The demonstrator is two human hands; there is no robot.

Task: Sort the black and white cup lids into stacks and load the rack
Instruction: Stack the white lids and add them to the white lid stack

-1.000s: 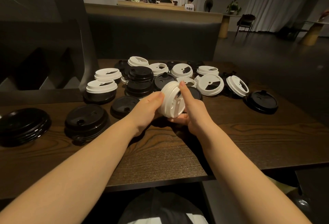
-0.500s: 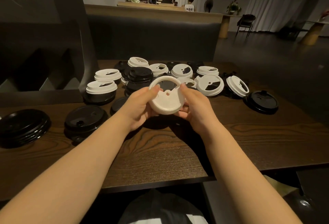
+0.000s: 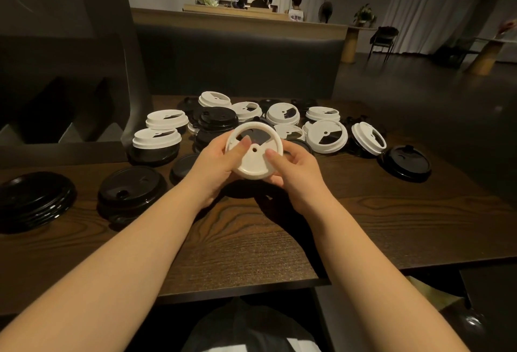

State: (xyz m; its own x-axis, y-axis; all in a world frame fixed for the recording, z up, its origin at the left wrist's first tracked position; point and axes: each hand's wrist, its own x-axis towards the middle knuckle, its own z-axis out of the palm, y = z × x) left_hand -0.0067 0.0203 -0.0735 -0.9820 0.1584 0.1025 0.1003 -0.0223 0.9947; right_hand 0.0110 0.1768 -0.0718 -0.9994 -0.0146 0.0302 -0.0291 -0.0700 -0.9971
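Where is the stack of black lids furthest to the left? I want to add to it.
In the head view, that black lid stack sits on the wooden table at the far left edge, left of a single large black lid.

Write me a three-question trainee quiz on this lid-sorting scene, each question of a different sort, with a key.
1. True or false: both the left hand and the right hand have a grip on the white lid.
2. Multiple choice: the stack of black lids at the far left of the table is
A. on the floor
B. in a hand
C. lying on the table
3. Fill in: the lid nearest the table's right edge is coloured ____.

Key: 1 true; 2 C; 3 black.
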